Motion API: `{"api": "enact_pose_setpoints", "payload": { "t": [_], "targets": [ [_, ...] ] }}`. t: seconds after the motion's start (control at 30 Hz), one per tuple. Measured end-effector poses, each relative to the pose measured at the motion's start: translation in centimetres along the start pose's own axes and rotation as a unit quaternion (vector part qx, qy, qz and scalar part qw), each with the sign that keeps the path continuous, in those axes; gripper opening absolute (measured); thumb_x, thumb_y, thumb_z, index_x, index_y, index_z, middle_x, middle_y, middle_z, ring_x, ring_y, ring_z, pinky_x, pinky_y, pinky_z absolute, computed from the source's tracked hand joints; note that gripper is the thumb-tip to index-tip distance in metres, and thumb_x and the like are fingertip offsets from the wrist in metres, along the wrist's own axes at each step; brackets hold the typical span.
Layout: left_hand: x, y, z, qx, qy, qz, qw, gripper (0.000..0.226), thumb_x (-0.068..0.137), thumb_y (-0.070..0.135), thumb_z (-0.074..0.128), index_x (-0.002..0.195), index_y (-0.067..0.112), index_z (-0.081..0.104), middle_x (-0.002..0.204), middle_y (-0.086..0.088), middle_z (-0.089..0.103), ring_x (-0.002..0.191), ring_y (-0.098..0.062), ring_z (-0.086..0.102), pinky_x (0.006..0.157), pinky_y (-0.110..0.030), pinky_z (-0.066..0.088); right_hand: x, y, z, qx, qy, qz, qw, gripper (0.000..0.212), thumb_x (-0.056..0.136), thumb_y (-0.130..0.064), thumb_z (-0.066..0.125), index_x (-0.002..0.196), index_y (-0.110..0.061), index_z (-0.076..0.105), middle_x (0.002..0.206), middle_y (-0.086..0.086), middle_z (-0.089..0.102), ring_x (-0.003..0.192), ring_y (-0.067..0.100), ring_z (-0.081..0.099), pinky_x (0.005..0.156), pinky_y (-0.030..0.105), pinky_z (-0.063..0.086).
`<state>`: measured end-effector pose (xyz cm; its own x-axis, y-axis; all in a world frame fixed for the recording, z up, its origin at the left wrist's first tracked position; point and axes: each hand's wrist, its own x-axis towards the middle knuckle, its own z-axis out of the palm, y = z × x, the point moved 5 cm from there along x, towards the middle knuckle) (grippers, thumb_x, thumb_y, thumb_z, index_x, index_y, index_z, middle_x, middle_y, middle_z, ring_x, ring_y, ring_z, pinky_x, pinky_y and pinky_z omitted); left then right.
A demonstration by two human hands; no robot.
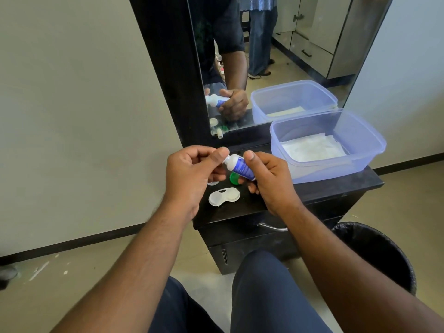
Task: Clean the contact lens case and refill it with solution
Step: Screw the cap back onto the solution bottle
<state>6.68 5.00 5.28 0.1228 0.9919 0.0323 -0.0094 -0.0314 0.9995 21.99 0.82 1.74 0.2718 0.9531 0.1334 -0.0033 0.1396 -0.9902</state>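
Blue-and-white solution bottle (240,166) is clamped in my right hand (266,179), fingers wrapped round the body, nozzle end pointing left. Left hand (192,171) pinches at the nozzle end with thumb and fingertips; looks like cap work, but I can't tell if a cap is on or off. Hands nearly together over the desk (300,195).

Below them: white lens case (224,196) lies open on the black top, green cap (234,179) just behind it, a clear cap (213,182) half hidden under my left hand. Plastic tub (336,169) with a white cloth (314,148) sits to the right.

Risks: squeezing the bottle while uncapping would squirt solution; a loose cap could drop and roll; fingers on the tip would contaminate it.
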Motion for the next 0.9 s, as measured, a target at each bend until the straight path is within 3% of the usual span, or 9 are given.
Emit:
{"api": "enact_pose_setpoints", "payload": {
  "t": [0.07,0.17,0.27,0.37,0.47,0.67,0.77,0.9],
  "targets": [
    [0.1,0.2,0.5,-0.013,0.005,0.011,1.000,0.017,0.080,0.014,0.076,0.092,0.003,0.073,0.078,-0.008,0.075,0.067,-0.019,0.071,0.062,-0.032,0.059,0.0,-0.1,0.1,0.009,-0.007,0.006,1.000,0.038,0.091,-0.044,0.047,0.093,-0.010,0.066,0.070,0.008,0.066,0.053,0.005,0.056,0.048,0.019,0.044],
    [0.3,0.9,1.3,-0.069,-0.013,0.015,0.997,0.026,0.084,0.005,0.071,0.110,0.008,0.071,0.092,-0.007,0.076,0.088,-0.020,0.073,0.078,-0.034,0.060,0.1,-0.3,0.4,0.025,-0.037,0.009,0.999,0.033,0.088,-0.044,0.050,0.096,-0.014,0.063,0.073,0.011,0.068,0.055,0.009,0.057,0.048,0.019,0.043],
    [0.2,1.3,2.4,-0.096,-0.065,0.001,0.993,0.037,0.090,0.002,0.063,0.124,0.016,0.058,0.099,-0.007,0.076,0.097,-0.022,0.072,0.081,-0.034,0.059,0.2,-0.3,0.5,0.042,-0.061,-0.008,0.997,0.020,0.083,-0.024,0.069,0.100,-0.016,0.063,0.073,0.001,0.069,0.061,0.011,0.060,0.051,0.021,0.046],
    [0.0,1.5,2.9,-0.082,-0.083,0.008,0.993,0.025,0.089,0.007,0.066,0.113,0.009,0.063,0.098,-0.008,0.076,0.094,-0.021,0.071,0.077,-0.032,0.057,0.3,-0.1,0.2,0.046,-0.057,-0.014,0.997,0.024,0.081,-0.013,0.072,0.104,-0.019,0.066,0.078,0.000,0.071,0.065,0.012,0.061,0.056,0.024,0.051],
    [-0.1,1.5,2.6,-0.010,-0.040,0.061,0.997,0.019,0.082,0.011,0.075,0.100,0.015,0.074,0.093,-0.003,0.075,0.088,-0.014,0.071,0.074,-0.028,0.057,0.2,-0.1,0.1,0.042,-0.049,-0.018,0.998,0.027,0.082,-0.013,0.071,0.107,-0.020,0.066,0.084,0.002,0.072,0.067,0.011,0.065,0.062,0.025,0.055],
    [0.2,1.9,2.8,0.047,-0.076,0.095,0.991,0.043,0.088,0.002,0.066,0.125,0.022,0.062,0.103,-0.001,0.073,0.098,-0.010,0.069,0.087,-0.027,0.056,0.4,0.2,0.0,0.056,-0.050,-0.020,0.997,0.027,0.082,-0.014,0.071,0.109,-0.017,0.064,0.081,0.002,0.071,0.068,0.016,0.066,0.060,0.026,0.055],
    [0.2,2.2,2.8,0.058,-0.084,0.109,0.989,0.028,0.089,0.002,0.065,0.113,0.016,0.067,0.102,-0.003,0.074,0.098,-0.012,0.070,0.088,-0.033,0.057,0.5,0.5,0.0,0.058,-0.051,-0.015,0.997,0.027,0.084,-0.016,0.068,0.111,-0.015,0.066,0.079,0.002,0.071,0.068,0.016,0.065,0.061,0.027,0.054],
    [0.3,2.5,2.8,0.080,-0.040,0.141,0.986,0.017,0.084,0.012,0.073,0.101,0.015,0.073,0.093,0.001,0.074,0.087,-0.010,0.071,0.078,-0.025,0.058,0.5,0.7,-0.1,0.023,-0.052,-0.016,0.998,0.030,0.087,-0.018,0.065,0.117,-0.013,0.065,0.084,0.003,0.072,0.068,0.012,0.065,0.065,0.028,0.055]
  ]
}}
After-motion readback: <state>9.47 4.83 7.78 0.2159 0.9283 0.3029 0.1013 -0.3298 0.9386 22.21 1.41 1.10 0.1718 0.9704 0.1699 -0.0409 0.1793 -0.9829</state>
